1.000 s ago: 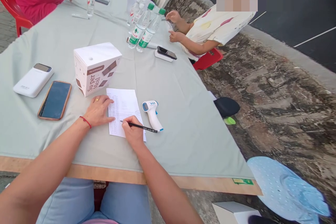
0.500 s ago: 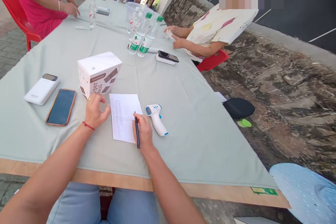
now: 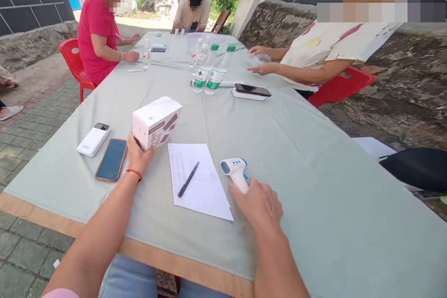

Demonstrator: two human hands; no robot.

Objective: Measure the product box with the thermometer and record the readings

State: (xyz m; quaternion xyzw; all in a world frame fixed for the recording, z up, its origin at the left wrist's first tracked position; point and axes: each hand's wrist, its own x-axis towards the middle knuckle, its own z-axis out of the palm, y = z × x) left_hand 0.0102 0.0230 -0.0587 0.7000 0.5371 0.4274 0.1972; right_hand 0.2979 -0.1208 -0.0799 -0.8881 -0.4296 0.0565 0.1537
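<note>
From the head camera, the right hand (image 3: 257, 205) closed around the grip of the thermometer (image 3: 234, 171), whose long axis ran toward 11 o'clock, just right of the paper (image 3: 206, 191) and the pen (image 3: 188, 179). The left hand (image 3: 138, 154), fingers curled, touched the near side of the white box (image 3: 156, 121) at 10 o'clock, the phone (image 3: 111, 159) just beside it at 9 o'clock. Bare tablecloth (image 3: 314, 172) lay open toward 2 o'clock.

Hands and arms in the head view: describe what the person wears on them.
Both forearms are bare, no sleeves or gloves. The left hand has a thin red string bracelet around the wrist. The right hand shows no bracelet or watch. Rings cannot be made out.
</note>
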